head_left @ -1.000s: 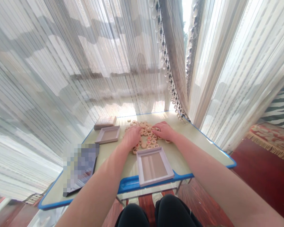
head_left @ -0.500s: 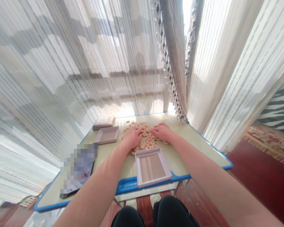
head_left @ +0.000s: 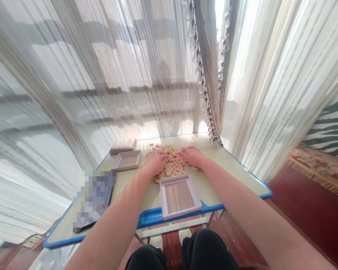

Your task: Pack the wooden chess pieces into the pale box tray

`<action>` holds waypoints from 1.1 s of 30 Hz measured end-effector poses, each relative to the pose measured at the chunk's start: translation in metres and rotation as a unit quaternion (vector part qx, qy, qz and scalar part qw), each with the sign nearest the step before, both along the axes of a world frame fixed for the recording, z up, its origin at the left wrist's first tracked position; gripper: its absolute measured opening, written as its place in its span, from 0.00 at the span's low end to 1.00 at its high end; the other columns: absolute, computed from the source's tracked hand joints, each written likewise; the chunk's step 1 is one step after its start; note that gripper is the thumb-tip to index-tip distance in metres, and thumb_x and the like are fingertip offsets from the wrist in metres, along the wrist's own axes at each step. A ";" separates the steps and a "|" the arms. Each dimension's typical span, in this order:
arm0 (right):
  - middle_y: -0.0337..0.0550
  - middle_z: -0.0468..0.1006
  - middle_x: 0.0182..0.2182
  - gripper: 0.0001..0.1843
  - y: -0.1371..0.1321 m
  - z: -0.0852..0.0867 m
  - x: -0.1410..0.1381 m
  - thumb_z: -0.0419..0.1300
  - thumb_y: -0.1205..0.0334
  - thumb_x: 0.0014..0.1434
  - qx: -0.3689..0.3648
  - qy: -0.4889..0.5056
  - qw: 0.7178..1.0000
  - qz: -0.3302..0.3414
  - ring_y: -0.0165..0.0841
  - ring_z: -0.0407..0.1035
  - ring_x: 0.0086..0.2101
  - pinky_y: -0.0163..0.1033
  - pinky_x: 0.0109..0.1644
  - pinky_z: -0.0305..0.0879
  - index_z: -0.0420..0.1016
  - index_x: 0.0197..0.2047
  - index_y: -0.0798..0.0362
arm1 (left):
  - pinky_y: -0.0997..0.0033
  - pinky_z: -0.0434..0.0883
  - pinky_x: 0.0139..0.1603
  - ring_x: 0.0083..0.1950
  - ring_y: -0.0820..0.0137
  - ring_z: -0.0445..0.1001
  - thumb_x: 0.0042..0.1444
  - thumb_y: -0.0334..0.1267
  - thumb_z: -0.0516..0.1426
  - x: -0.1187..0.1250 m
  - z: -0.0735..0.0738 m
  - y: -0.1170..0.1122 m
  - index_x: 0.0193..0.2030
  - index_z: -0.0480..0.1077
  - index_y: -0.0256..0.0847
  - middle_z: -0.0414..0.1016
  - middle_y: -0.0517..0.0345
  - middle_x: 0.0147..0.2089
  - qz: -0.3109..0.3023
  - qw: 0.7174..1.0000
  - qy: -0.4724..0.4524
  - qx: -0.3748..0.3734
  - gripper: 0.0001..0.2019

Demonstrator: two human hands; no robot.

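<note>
A heap of round wooden game pieces [head_left: 173,160] with red and black marks lies in the middle of a small blue-edged table [head_left: 236,168]. My left hand [head_left: 155,163] rests palm down on the left side of the heap, fingers spread over the pieces. My right hand [head_left: 192,156] lies flat on the right side, fingers pointing left. Neither hand visibly grips a piece. An empty shallow grey box tray [head_left: 179,196] sits at the near edge, just in front of the heap.
A second empty tray [head_left: 127,160] lies left of the heap, with a closed box [head_left: 123,145] behind it. A blurred dark flat object [head_left: 93,198] lies at the near left. Sheer curtains and a beaded drape [head_left: 205,90] hang close behind the table. My knees [head_left: 183,251] are below.
Both hands stay on the heap, shifting only slightly over the pieces. The view has drifted a little, so the table sits slightly lower left in the picture.
</note>
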State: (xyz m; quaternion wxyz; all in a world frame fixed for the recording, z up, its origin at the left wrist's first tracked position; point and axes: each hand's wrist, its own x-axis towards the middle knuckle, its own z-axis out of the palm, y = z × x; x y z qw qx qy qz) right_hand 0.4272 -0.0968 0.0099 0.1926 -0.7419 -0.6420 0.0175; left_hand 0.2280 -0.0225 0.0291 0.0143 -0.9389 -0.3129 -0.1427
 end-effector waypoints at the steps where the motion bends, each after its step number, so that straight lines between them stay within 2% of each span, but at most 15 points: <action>1: 0.50 0.71 0.53 0.32 0.000 0.000 0.000 0.41 0.43 0.63 0.000 -0.002 1.000 0.001 0.42 0.55 0.58 0.42 0.59 0.52 0.63 0.60 0.55 | 0.66 0.65 0.54 0.49 0.65 0.71 0.60 0.39 0.45 0.000 0.000 0.000 0.45 0.74 0.44 0.73 0.54 0.48 0.004 1.000 0.002 0.001 0.17; 5: 0.47 0.76 0.47 0.27 -0.001 0.005 0.000 0.40 0.45 0.64 0.008 -0.018 1.000 -0.007 0.40 0.62 0.53 0.41 0.55 0.55 0.72 0.51 0.52 | 0.64 0.64 0.55 0.51 0.64 0.69 0.59 0.33 0.45 0.000 -0.004 0.000 0.48 0.72 0.42 0.73 0.52 0.49 0.016 1.000 0.002 0.023 0.17; 10: 0.48 0.79 0.40 0.31 -0.004 0.007 0.003 0.35 0.48 0.66 -0.006 -0.034 0.999 -0.024 0.40 0.66 0.47 0.41 0.50 0.58 0.77 0.37 0.52 | 0.66 0.65 0.54 0.50 0.64 0.70 0.60 0.39 0.47 0.002 -0.006 0.000 0.50 0.71 0.48 0.72 0.55 0.51 0.014 1.000 0.003 0.015 0.17; 13: 0.50 0.78 0.42 0.30 -0.004 0.007 0.003 0.36 0.51 0.66 0.004 -0.041 0.999 -0.010 0.40 0.66 0.47 0.43 0.52 0.58 0.77 0.38 0.53 | 0.66 0.64 0.56 0.51 0.64 0.69 0.59 0.37 0.47 0.003 -0.004 -0.001 0.47 0.74 0.48 0.74 0.57 0.49 -0.020 1.000 -0.003 0.016 0.16; 16: 0.44 0.74 0.50 0.25 -0.001 0.005 0.000 0.38 0.54 0.66 0.021 -0.040 0.999 0.030 0.38 0.64 0.50 0.42 0.57 0.54 0.75 0.46 0.49 | 0.66 0.62 0.59 0.54 0.64 0.68 0.58 0.34 0.47 0.003 -0.004 -0.001 0.44 0.75 0.46 0.75 0.57 0.49 -0.052 0.998 -0.014 0.029 0.17; 19: 0.36 0.68 0.57 0.23 0.001 0.001 -0.004 0.41 0.50 0.65 0.015 -0.034 0.998 0.056 0.37 0.58 0.56 0.42 0.61 0.49 0.70 0.55 0.44 | 0.67 0.60 0.61 0.55 0.66 0.68 0.57 0.33 0.47 0.004 -0.004 -0.002 0.48 0.73 0.46 0.75 0.58 0.48 -0.060 0.998 -0.015 0.027 0.17; 21: 0.36 0.68 0.57 0.25 0.002 0.000 -0.005 0.41 0.47 0.64 0.000 -0.030 0.998 0.061 0.39 0.57 0.56 0.44 0.61 0.49 0.68 0.57 0.43 | 0.66 0.60 0.61 0.55 0.66 0.68 0.58 0.35 0.47 0.004 -0.004 -0.003 0.49 0.72 0.46 0.75 0.57 0.48 -0.057 0.998 -0.008 0.030 0.17; 26: 0.46 0.72 0.50 0.28 -0.002 0.003 -0.004 0.38 0.44 0.64 -0.007 -0.026 0.999 0.032 0.43 0.61 0.51 0.47 0.57 0.53 0.73 0.52 0.43 | 0.63 0.63 0.57 0.52 0.62 0.69 0.57 0.39 0.48 0.002 -0.003 -0.002 0.51 0.72 0.45 0.74 0.53 0.48 -0.016 1.000 0.008 0.018 0.18; 30: 0.48 0.72 0.49 0.29 -0.002 0.004 -0.004 0.37 0.44 0.64 -0.002 -0.020 1.000 0.015 0.44 0.62 0.51 0.49 0.56 0.55 0.76 0.47 0.43 | 0.61 0.66 0.54 0.51 0.60 0.69 0.56 0.45 0.50 0.001 -0.003 -0.001 0.50 0.72 0.46 0.73 0.51 0.46 0.030 1.000 0.007 0.002 0.18; 33: 0.47 0.72 0.51 0.27 0.001 0.001 -0.003 0.37 0.49 0.66 0.013 -0.026 0.999 0.046 0.40 0.61 0.53 0.47 0.59 0.51 0.75 0.47 0.47 | 0.63 0.65 0.54 0.51 0.61 0.69 0.56 0.45 0.50 0.001 -0.003 -0.001 0.50 0.72 0.46 0.73 0.53 0.48 0.026 1.000 0.006 0.012 0.19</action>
